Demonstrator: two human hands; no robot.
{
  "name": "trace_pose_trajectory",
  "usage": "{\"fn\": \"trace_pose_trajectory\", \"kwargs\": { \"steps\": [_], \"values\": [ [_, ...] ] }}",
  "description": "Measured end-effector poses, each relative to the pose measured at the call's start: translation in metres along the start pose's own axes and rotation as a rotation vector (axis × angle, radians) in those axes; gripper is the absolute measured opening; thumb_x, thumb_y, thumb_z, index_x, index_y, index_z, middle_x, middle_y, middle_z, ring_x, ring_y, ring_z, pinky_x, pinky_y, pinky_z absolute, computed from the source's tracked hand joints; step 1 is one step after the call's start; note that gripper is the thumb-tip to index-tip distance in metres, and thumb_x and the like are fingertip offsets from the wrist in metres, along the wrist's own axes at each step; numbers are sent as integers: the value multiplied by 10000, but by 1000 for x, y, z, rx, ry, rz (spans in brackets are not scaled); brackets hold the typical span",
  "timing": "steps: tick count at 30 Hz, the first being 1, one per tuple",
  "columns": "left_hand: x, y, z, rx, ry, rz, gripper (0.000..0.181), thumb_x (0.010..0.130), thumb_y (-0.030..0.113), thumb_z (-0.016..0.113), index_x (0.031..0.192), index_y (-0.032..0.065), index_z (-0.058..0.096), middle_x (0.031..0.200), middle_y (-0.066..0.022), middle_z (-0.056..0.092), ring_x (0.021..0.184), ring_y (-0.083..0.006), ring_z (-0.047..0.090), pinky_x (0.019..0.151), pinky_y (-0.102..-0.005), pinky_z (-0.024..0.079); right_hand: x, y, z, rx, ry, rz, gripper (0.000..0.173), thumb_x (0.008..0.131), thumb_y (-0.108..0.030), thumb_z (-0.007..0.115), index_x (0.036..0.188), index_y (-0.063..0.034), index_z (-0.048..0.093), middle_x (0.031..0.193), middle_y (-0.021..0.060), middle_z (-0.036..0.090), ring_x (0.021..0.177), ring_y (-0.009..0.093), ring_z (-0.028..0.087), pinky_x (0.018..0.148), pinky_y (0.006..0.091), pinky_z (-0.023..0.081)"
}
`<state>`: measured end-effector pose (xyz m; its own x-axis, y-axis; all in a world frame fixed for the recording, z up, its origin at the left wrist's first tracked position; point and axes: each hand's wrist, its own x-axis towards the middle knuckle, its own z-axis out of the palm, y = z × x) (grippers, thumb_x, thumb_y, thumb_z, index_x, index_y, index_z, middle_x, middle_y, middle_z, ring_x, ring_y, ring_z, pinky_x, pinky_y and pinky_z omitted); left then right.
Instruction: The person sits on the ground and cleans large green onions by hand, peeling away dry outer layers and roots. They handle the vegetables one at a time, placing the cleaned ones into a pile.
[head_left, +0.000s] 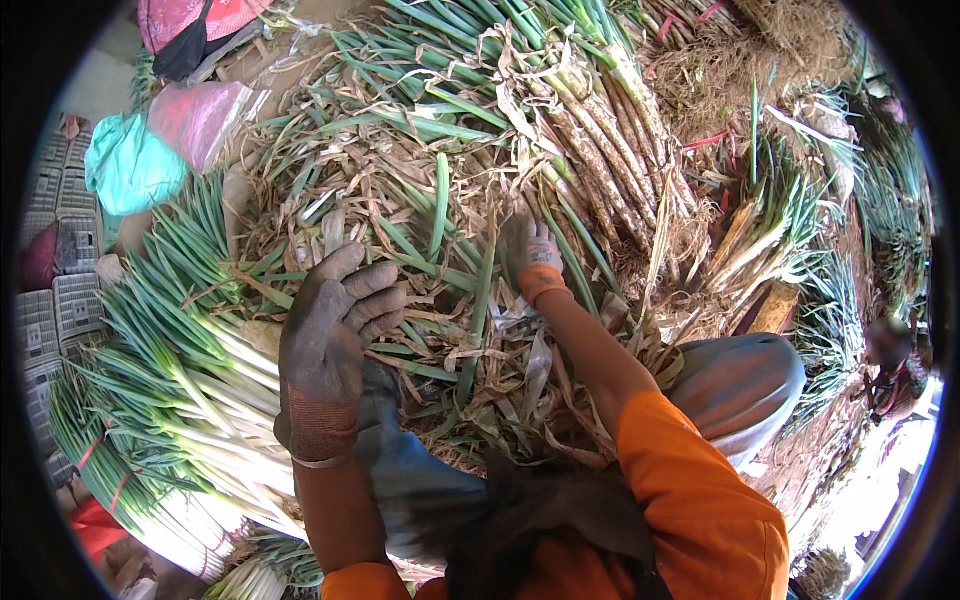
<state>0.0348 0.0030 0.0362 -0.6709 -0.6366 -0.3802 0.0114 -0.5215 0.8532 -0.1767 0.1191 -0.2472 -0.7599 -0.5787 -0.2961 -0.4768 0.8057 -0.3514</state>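
Observation:
My left hand (334, 322), in a dirty work glove with a brown knitted cuff, is raised over my left knee. Its fingers curl slightly and hold nothing. My right hand (532, 251), in a grey glove with an orange cuff, reaches down into a heap of dry leaf husks (375, 195). Its fingertips are partly hidden there, so I cannot tell whether they grip anything. Just right of that hand lie uncleaned Welsh onions (600, 150) with soil-stained stalks and roots. Cleaned Welsh onions (217, 397) with white stalks are piled left of my left hand.
Tied onion bundles (180, 517) lie at lower left, near stacked plastic crates (75, 255). Green (135, 165) and pink plastic bags (199, 120) sit at upper left. More onions (780, 225) and a person (896, 367) are at right. Loose green leaves (442, 210) cross the heap.

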Motion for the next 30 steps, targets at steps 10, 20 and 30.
{"fn": "trace_pose_trajectory", "kwargs": {
  "steps": [10,20,30],
  "values": [
    [44,-51,20,27,-132,-136,486,950,295,456,1305,-32,395,1164,-166,566,997,-240,590,874,-361,488,-39,20,17,-140,-3,-345,531,896,-249,495,1369,-55,349,1357,213,373,1194,392,422,995,413,397],
    [193,-257,56,-42,173,-558,554,832,344,624,1235,17,428,1208,-156,453,1128,-302,457,988,-428,384,-142,28,12,333,-254,-364,677,733,-151,638,1354,-55,383,1364,191,392,1162,362,453,973,420,406],
    [225,-305,66,132,331,-633,632,736,547,638,1269,234,506,1250,-54,473,1034,-227,460,718,-387,405,-134,42,19,477,-224,-309,573,788,-191,613,1320,-73,438,1313,169,434,1099,377,471,927,446,412]
  ]
}}
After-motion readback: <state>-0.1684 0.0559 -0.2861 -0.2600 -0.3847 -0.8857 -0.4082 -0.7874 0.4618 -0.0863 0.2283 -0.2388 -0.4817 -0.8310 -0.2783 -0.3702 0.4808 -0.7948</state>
